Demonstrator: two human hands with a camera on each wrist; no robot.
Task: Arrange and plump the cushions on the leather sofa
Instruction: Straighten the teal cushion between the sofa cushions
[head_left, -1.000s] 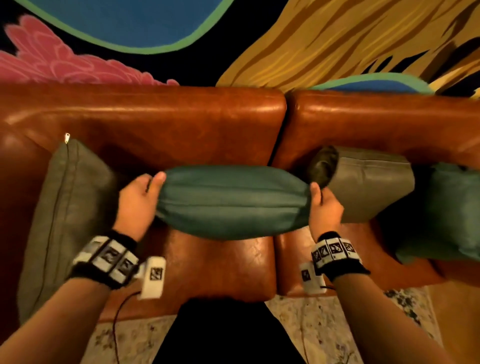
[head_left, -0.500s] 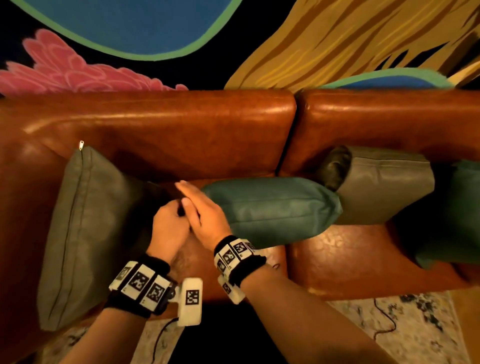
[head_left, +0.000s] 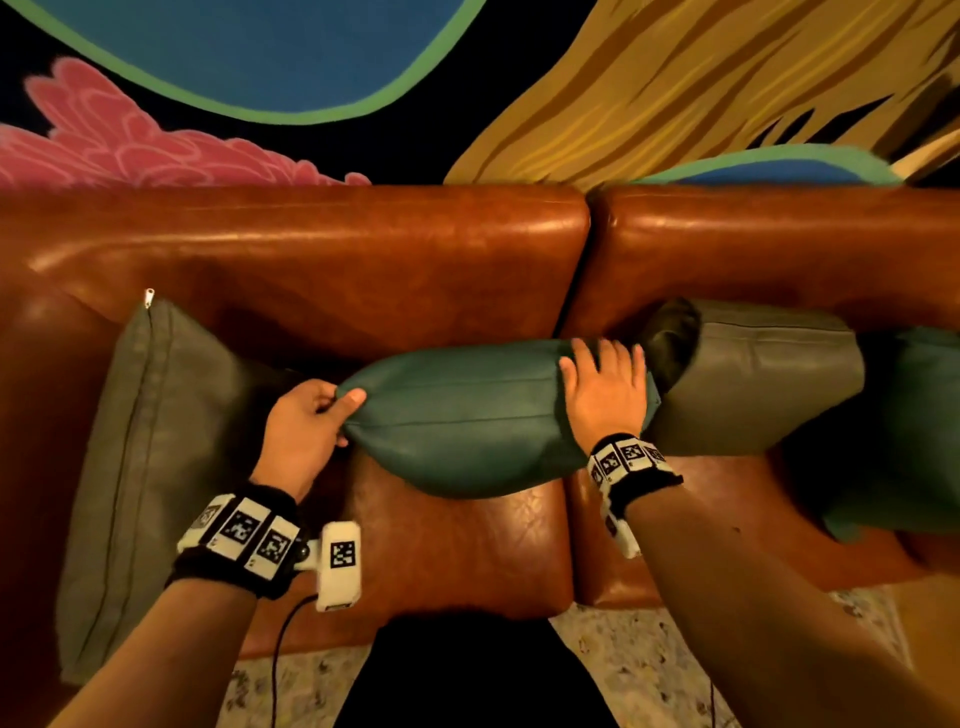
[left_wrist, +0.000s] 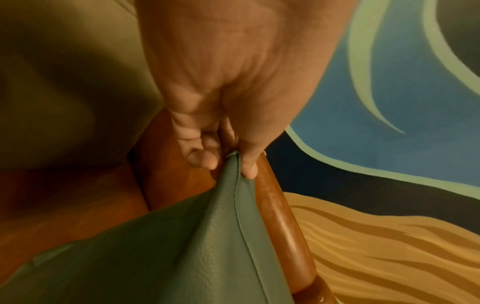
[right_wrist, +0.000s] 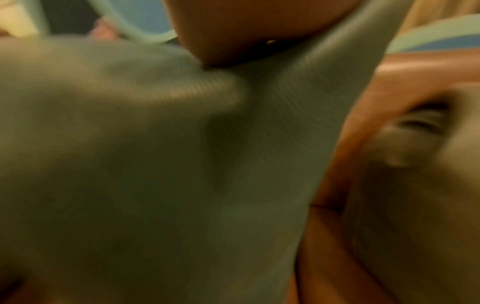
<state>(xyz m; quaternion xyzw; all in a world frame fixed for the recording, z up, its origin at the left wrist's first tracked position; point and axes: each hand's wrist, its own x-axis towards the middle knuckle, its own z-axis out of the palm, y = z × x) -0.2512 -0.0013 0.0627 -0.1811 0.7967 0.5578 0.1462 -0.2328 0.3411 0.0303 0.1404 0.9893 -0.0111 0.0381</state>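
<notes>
head view: left grip (head_left: 306, 415) pinches teal cushion (head_left: 467, 415) corner; right grip (head_left: 605, 387) spread flat on it.

Shiny brown leather on the sofa (head_left: 322, 270), smooth, with fine cracks and wrinkles on the seat. Soft teal leather on the middle cushion (head_left: 467, 415), a bit grainy up close, with a stitched seam along its edge. Dull grey-green leather on the left cushion (head_left: 145, 441), with a small metal zip pull (head_left: 149, 297) at the top corner. Smooth grey leather on the right cushion (head_left: 769, 374). Flat, matt paint on the wall (head_left: 675, 93). Fuzzy black cloth on the wrist bands (head_left: 234, 566).
</notes>
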